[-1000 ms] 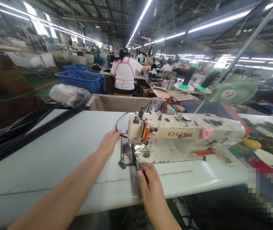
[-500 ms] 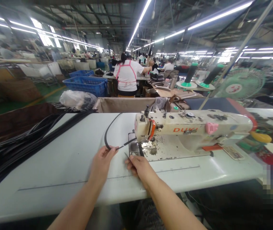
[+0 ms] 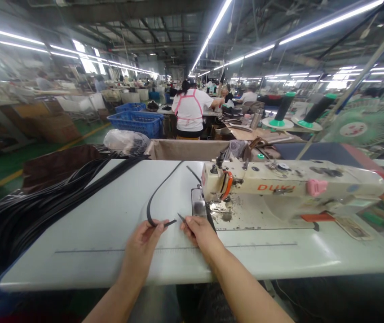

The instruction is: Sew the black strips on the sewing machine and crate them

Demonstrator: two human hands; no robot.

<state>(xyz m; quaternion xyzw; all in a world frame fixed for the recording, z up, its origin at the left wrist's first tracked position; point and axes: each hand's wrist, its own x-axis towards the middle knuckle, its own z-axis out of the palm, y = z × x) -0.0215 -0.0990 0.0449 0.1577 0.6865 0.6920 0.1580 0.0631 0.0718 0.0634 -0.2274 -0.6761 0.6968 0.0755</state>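
Note:
My left hand [image 3: 148, 237] pinches a narrow black strip [image 3: 150, 204] near its end between thumb and fingers. The strip's short free end points right, and the rest curves back across the white table to its far edge. Closed around a small pointed blade tool [image 3: 181, 217], my right hand [image 3: 198, 231] is just right of that end, with the tip close to it but apart. A separate black strip piece [image 3: 193, 173] lies by the left end of the sewing machine [image 3: 266, 179]. My right fingers mostly hide the tool's body.
A thick bundle of black strips [image 3: 60, 202] covers the table's left side. Beyond the table [image 3: 100, 264] stand a fabric-lined bin [image 3: 185, 149], blue crates [image 3: 138, 123] and a seated co-worker [image 3: 189, 110]. Thread cones [image 3: 284, 110] and a green fan [image 3: 363, 123] are at the right.
The strip that ran from my left hand to the machine is now apart; its other piece lies farther back by the machine head. The view has turned slightly left.

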